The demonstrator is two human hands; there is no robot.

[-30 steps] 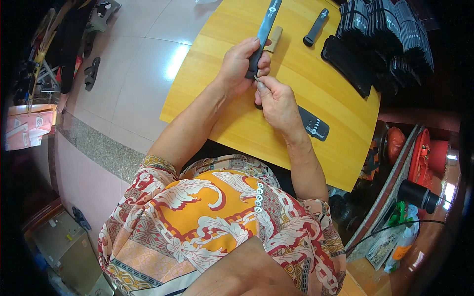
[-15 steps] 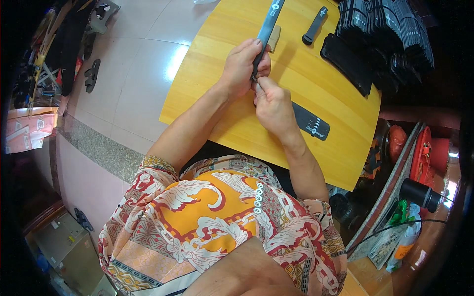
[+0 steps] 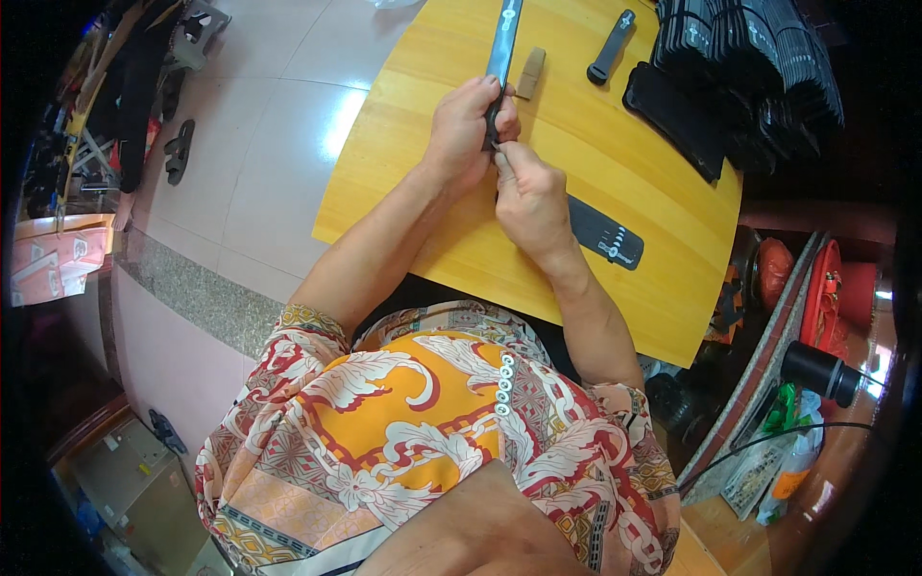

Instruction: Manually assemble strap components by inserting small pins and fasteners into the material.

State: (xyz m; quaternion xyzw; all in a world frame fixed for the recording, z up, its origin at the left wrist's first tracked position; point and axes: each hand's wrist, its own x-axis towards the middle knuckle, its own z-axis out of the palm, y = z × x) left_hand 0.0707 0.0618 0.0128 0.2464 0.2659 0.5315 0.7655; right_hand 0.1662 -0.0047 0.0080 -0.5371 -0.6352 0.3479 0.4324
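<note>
My left hand (image 3: 465, 130) is wrapped round a long, narrow black strap (image 3: 502, 58) with a white print, which points up and away over the table. Just below it, my right hand (image 3: 529, 197) pinches the near end of that strap; the pinched spot is mostly hidden by my fingers. A flat black printed piece (image 3: 607, 233) lies on the table behind my right wrist, partly covered by it. Beyond my left hand rests a small brown block (image 3: 530, 73). Farther right lies a short black strap-like piece (image 3: 612, 48) with a rounded end.
Bundled stacks of black printed pieces (image 3: 744, 43) fill the table's far right, with a black pouch-like piece (image 3: 675, 120) before them. The yellow table (image 3: 403, 226) has a curved left edge. Right of it stand a black cylinder (image 3: 819, 372) and red items (image 3: 821, 298).
The strap and both hands have shifted slightly left, and the strap stands a little more upright. More of the brown block shows. Both hands keep their grip.
</note>
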